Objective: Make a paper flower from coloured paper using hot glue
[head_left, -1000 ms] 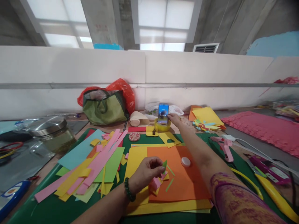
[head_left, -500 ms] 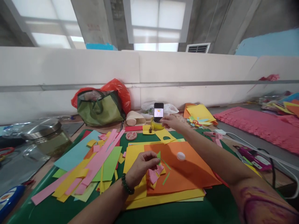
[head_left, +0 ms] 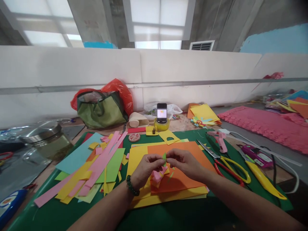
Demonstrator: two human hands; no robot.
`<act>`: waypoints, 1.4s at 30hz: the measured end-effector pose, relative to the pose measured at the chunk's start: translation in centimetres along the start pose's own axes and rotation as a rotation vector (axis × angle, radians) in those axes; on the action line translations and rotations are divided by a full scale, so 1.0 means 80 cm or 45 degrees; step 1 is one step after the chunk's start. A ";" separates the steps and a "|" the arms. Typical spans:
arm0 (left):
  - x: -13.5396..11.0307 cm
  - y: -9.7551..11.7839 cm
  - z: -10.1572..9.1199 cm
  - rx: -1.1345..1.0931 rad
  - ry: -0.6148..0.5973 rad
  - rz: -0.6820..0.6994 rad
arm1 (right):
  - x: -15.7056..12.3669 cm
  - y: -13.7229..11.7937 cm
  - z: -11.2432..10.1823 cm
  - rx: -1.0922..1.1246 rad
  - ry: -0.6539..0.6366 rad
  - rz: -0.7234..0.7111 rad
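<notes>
My left hand (head_left: 146,168) and my right hand (head_left: 184,162) meet over an orange paper sheet (head_left: 187,178), both pinching a small green paper piece (head_left: 164,157). Folded pink paper bits (head_left: 157,176) lie just under my left hand. The orange sheet rests on yellow sheets (head_left: 137,158) on a green cutting mat (head_left: 60,215). A phone (head_left: 161,113) stands lit in a yellow holder at the back of the mat.
A heap of pink, yellow and green paper strips (head_left: 96,166) lies left. Scissors (head_left: 226,163), a pink glue gun (head_left: 220,139) and a yellow cutter (head_left: 264,181) lie right. A green bag (head_left: 101,109) and a glass jar (head_left: 45,139) stand behind.
My right hand has left the phone and come back to join my left hand on the green piece. The phone screen changed.
</notes>
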State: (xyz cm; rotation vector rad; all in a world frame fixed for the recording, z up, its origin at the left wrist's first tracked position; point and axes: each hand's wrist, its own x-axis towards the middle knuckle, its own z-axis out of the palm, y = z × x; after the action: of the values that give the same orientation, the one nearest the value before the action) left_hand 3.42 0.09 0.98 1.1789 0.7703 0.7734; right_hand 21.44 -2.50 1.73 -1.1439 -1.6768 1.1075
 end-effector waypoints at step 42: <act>0.004 -0.006 0.000 0.107 0.032 -0.036 | 0.009 0.019 0.011 0.375 0.111 0.142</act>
State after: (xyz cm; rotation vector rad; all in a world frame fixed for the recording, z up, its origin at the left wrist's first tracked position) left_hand 3.66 0.27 0.44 1.2328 0.8457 0.7394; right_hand 20.83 -1.72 0.14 -1.0877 -1.3442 1.3056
